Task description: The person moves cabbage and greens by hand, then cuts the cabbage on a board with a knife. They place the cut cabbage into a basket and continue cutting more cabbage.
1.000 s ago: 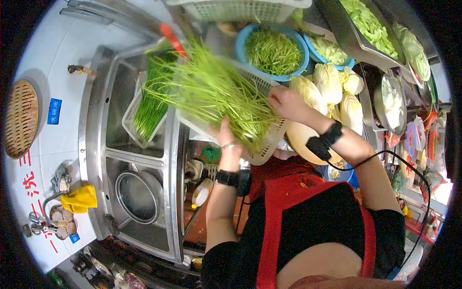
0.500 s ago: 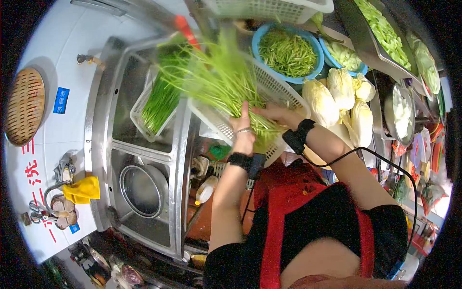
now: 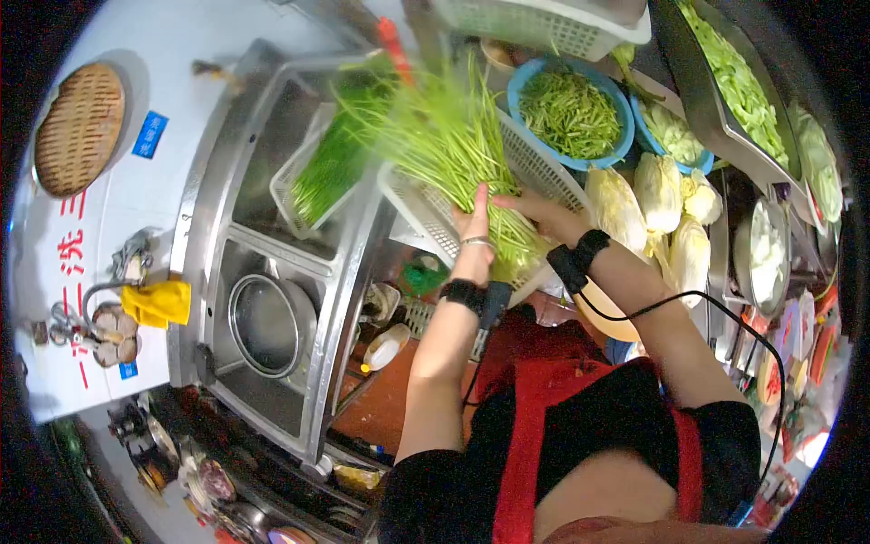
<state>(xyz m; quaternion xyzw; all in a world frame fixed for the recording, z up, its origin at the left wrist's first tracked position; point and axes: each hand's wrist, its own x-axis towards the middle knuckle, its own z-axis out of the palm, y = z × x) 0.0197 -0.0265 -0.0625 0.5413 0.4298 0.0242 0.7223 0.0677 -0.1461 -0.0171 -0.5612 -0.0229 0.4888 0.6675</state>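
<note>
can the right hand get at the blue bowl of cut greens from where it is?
Probably yes. The right hand rests on the long greens in the white basket, and the blue bowl stands just beyond the basket's far rim, open on top, with nothing between them.

White tiled wall [image 3: 136,190] with red characters, a blue label [image 3: 149,134] and a round woven mat [image 3: 79,129]. Stainless double sink [image 3: 272,272] below it; reddish floor [image 3: 390,399] underneath. Bright, even light.
</note>
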